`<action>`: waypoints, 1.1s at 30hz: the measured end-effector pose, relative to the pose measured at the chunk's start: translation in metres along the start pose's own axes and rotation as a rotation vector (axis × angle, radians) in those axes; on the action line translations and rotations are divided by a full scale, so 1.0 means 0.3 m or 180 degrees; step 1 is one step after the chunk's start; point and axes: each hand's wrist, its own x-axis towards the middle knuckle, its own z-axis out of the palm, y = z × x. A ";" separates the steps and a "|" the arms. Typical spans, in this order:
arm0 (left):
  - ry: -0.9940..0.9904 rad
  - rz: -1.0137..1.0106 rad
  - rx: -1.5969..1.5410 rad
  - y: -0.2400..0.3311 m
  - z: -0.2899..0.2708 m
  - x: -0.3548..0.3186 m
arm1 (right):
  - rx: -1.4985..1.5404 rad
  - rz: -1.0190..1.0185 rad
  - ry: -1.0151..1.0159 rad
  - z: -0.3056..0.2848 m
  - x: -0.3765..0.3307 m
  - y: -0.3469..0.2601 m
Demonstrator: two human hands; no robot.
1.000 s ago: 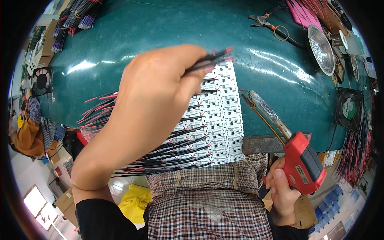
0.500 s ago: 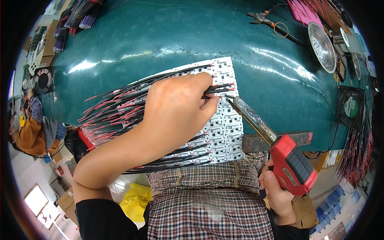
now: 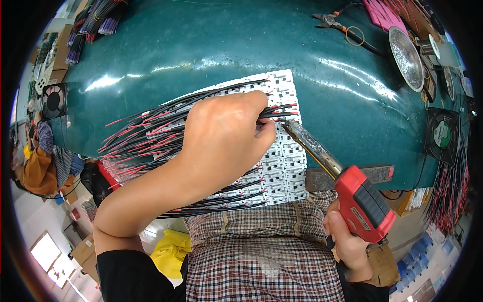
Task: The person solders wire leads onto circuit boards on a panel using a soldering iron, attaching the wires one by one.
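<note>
A white panel of small circuit boards (image 3: 287,166) lies on the green table, its near edge by my checked apron. Many black and red wires (image 3: 151,133) run leftward across it, some joined to the boards. My left hand (image 3: 226,131) is over the panel, thumb and fingers pinching a few black wires with red ends. In my right hand (image 3: 349,241) is a red soldering gun (image 3: 365,204), gripped by its handle. Its metal tip points up and left and meets the boards beside the pinched wire ends. Fingers of my left hand hide part of the wires.
A dark metal bar (image 3: 347,177) lies right of the panel. Pliers (image 3: 329,21), a metal dish (image 3: 405,59) and a solder spool (image 3: 430,48) are at the far right. Fans (image 3: 441,136) stand at both sides. Wire bundles (image 3: 103,17) lie far left. Another person (image 3: 43,166) sits at left.
The soldering gun has shifted slightly up and left, its tip now closer to the wire ends in my left hand. My left hand has barely moved.
</note>
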 end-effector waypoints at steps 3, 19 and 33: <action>0.0019 0.0006 -0.0021 -0.001 0.004 -0.001 | -0.0119 0.0080 -0.0160 -0.018 -0.001 -0.004; -0.0310 -0.0292 -0.0421 -0.009 -0.013 0.020 | 0.0028 0.0216 -0.0028 -0.014 -0.019 0.003; -0.0434 -0.0380 -0.0465 -0.008 -0.016 0.028 | -0.0032 0.0105 0.0057 -0.025 -0.028 0.005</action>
